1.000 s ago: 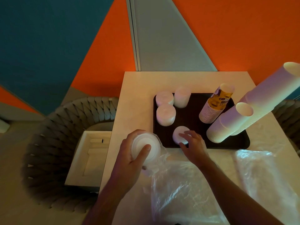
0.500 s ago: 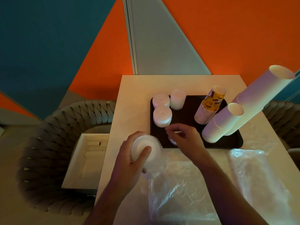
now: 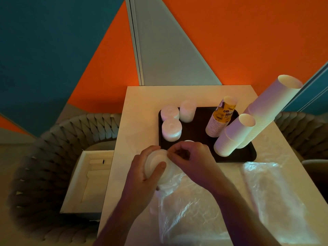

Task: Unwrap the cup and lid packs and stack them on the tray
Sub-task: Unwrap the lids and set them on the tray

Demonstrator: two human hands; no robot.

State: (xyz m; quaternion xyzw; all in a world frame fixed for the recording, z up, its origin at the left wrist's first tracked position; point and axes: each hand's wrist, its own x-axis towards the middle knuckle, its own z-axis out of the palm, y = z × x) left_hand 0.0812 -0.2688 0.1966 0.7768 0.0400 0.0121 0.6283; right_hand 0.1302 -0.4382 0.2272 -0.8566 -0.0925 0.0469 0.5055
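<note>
My left hand (image 3: 142, 176) grips a stack of white lids (image 3: 154, 163) still partly inside its clear plastic wrap (image 3: 179, 199), near the table's front left. My right hand (image 3: 190, 160) has its curled fingertips at the top edge of that stack, pinching at the lids. Just behind my hands lies a dark tray (image 3: 197, 132). On it stand three short lid stacks (image 3: 171, 129), a printed yellow cup stack (image 3: 221, 118) and two tall white cup stacks (image 3: 234, 134). A small lid pile on the tray's front edge is mostly hidden behind my right hand.
An empty clear plastic wrapper (image 3: 276, 192) lies on the white table (image 3: 142, 107) at the right. A woven grey chair (image 3: 58, 139) on the left holds a white box (image 3: 88, 180). Another woven chair (image 3: 301, 132) is at the right. Orange and teal walls stand behind.
My right hand left the small lid pile on the tray and came back to the stack held in my left hand, where its fingers now pinch the top.
</note>
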